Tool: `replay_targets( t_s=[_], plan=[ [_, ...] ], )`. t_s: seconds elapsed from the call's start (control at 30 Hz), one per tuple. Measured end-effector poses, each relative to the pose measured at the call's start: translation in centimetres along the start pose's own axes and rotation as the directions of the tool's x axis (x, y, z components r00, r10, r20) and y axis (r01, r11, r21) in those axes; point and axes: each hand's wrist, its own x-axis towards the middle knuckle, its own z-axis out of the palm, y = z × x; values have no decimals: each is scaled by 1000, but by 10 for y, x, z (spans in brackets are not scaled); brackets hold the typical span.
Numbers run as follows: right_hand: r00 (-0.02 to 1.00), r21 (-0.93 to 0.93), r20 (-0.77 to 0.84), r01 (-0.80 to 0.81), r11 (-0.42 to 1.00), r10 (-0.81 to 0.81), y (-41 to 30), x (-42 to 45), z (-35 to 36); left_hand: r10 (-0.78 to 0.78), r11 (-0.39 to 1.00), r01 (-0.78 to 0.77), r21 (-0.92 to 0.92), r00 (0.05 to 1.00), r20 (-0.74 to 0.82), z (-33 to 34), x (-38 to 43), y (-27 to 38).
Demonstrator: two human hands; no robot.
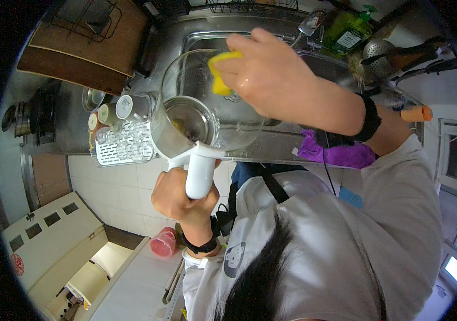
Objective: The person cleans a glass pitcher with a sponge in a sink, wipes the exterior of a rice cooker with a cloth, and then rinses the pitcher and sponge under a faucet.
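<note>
My left hand (182, 194) is closed around the white handle (201, 170) of a large clear jug (162, 134). The jug is held over the front edge of a stainless steel sink (196, 38), and its round base shows through the clear wall. Pinched in the fingers of my right hand (258, 74) is a yellow sponge (218, 74). The sponge is at the far side of the jug's wide mouth; whether it touches the wall, I cannot tell. Drops of water shine on the back of my right hand.
Left of the jug, a white slotted drying tray (104, 154) holds several upturned clear glasses (130, 146) and cups (125, 107). A purple cloth (340, 154) lies along the counter's front edge. Behind stand a faucet (312, 24) and a green soap pump bottle (346, 36).
</note>
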Motion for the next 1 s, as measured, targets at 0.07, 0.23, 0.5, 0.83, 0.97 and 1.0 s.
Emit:
replay_targets(
  t_s=[0.07, 0.23, 0.5, 0.83, 0.97, 1.0],
  plan=[
    [974, 46, 225, -45, 998, 34, -8, -2, -9, -7, 1000, 7, 0, 1000, 7, 1, -3, -4],
    [975, 183, 215, -88, 979, 47, -3, -6, -17, -42, 999, 42, -30, 999, 3, 6, -5, -4],
    [915, 202, 388, -204, 958, 113, -3, -16, -12, -40, 997, 41, -61, 999, 24, 14, -7, -8],
    [710, 370, 436, -701, 610, 552, 28, -125, 28, -122, 987, 139, -80, 975, 184, 65, -8, -25],
    [557, 400, 558, -830, 389, 615, 60, -165, 78, -121, 988, 144, -62, 953, 279, 98, 2, -21],
    [553, 413, 551, -832, 372, 625, 70, -170, 93, -116, 989, 138, -51, 945, 305, 105, 7, -19]
  ],
)
